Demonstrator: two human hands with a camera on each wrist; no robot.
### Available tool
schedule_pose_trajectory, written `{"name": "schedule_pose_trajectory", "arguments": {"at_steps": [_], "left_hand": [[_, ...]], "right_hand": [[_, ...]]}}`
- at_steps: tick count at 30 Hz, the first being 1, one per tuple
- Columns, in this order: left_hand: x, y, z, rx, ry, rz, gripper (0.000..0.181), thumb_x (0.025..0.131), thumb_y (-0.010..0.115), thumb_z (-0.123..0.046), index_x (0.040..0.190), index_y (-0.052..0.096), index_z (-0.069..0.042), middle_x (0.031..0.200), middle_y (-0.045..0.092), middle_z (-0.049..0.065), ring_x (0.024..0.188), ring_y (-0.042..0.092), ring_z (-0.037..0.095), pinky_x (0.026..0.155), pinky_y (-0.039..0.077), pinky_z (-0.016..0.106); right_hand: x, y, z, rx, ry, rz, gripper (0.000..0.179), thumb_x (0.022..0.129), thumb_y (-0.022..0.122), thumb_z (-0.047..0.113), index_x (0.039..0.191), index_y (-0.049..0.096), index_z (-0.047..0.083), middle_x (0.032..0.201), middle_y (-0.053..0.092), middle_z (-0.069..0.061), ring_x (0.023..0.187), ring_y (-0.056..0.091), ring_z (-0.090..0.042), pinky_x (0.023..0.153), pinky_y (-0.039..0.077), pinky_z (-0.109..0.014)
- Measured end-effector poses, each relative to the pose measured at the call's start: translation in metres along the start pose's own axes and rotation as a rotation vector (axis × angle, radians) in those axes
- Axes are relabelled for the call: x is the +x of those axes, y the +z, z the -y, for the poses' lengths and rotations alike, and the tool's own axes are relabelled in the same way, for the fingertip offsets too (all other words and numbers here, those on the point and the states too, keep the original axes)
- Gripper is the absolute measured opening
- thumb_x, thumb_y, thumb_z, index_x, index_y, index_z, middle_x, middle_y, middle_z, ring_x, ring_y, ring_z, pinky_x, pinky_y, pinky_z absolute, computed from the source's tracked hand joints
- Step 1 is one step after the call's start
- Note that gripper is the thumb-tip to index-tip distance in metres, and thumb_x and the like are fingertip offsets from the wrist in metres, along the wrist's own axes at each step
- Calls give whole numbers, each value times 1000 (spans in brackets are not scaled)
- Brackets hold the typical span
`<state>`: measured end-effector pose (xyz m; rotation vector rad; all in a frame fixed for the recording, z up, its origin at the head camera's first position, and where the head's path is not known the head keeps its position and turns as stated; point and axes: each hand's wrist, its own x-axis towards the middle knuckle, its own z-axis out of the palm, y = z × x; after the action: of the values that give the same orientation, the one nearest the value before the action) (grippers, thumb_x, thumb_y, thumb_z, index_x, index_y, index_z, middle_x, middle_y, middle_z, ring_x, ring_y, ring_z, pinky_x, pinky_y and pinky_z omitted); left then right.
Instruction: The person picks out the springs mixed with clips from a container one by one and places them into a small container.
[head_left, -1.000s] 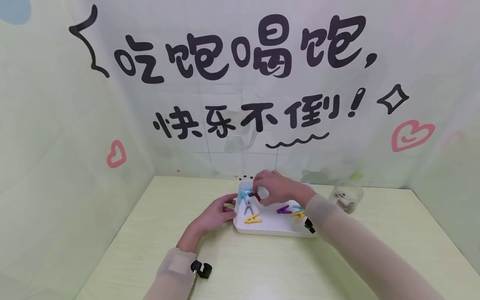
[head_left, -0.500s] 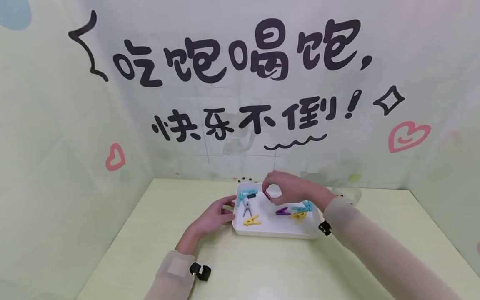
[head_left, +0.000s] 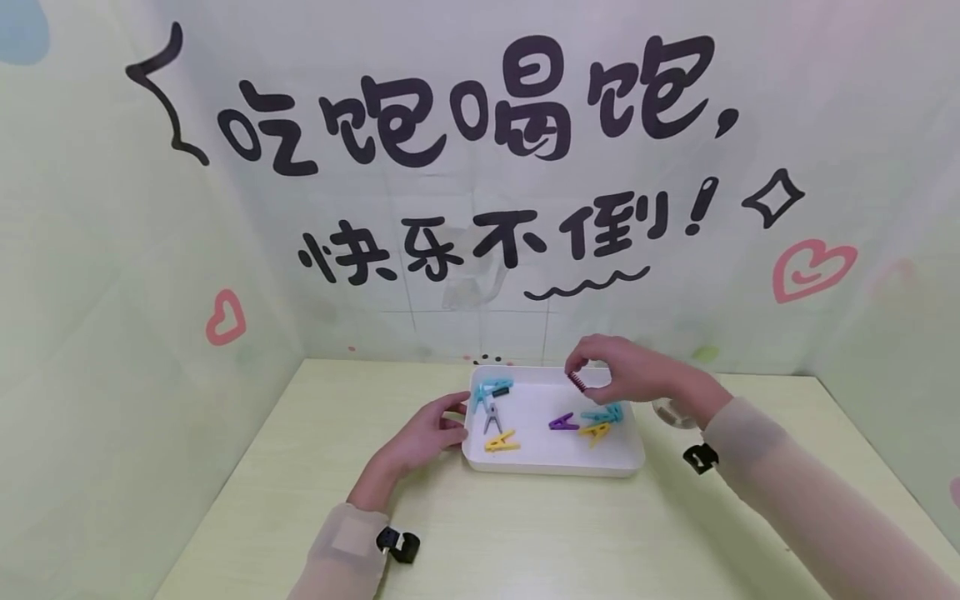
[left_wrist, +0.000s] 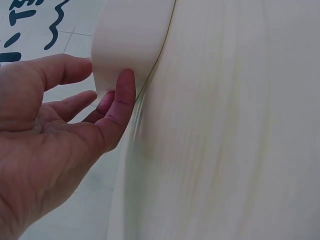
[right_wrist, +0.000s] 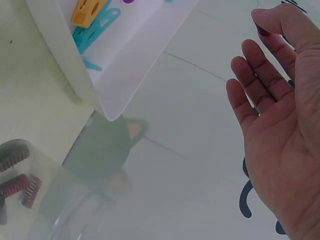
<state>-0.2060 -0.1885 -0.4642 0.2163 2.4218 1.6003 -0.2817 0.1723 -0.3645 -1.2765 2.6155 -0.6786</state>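
My right hand (head_left: 633,367), raised over the tray's back right, pinches a small dark-red claw clip (head_left: 576,382) between thumb and fingers. In the right wrist view only a bit of this clip (right_wrist: 262,31) shows under the thumb. My left hand (head_left: 420,433) touches the left end of the white tray (head_left: 555,468), its fingers loosely bent. Inside the tray, on the left, lie light-blue pegs (head_left: 491,387), a small black clip (head_left: 501,392), a grey peg (head_left: 492,419) and a yellow peg (head_left: 502,442). A purple peg (head_left: 562,422), another yellow peg (head_left: 596,432) and light-blue pegs (head_left: 606,413) lie on the right.
A clear jar (head_left: 675,414) stands right of the tray, partly covered by my right hand and forearm. Through its wall, the right wrist view shows several small dark and red claw clips (right_wrist: 15,185). A printed cloth wall (head_left: 352,325) rises behind the pale table (head_left: 525,542).
My right hand has lifted the dark-red claw clip from the tray's left part and carried it rightward, toward the jar. The black clip stays behind. My left hand keeps its place at the tray.
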Motion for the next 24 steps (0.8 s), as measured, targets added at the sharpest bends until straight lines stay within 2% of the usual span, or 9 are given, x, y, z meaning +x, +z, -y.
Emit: {"name": "schedule_pose_trajectory", "arguments": {"at_steps": [9,18,24], "left_hand": [[0,-1,1,-5,7,5,63,101,65,1,160,44,-4,140,55,16,112,62,27,94,60,38],[2,-1,3,-6,6,-2,62,101,66,0,160,45,-4,140,56,15,112,62,26,95,60,38],[2,0,3,-3,2,-2,62,101,66,0,160,45,-5,141,56,15,113,62,26,96,59,39]], "right_hand": [[-32,-20,-16,-48,34,-48,33,91,81,10,120,73,23,121,66,10,116,64,-19,103,54,-49],[-68,-38,-36,-72,131,-103,33,88,82,6,116,74,22,115,67,9,107,62,-17,95,57,-50],[-90,-45,-53,-124,183,-129,31,87,84,7,112,75,22,108,66,11,102,60,-15,91,59,-43]]}}
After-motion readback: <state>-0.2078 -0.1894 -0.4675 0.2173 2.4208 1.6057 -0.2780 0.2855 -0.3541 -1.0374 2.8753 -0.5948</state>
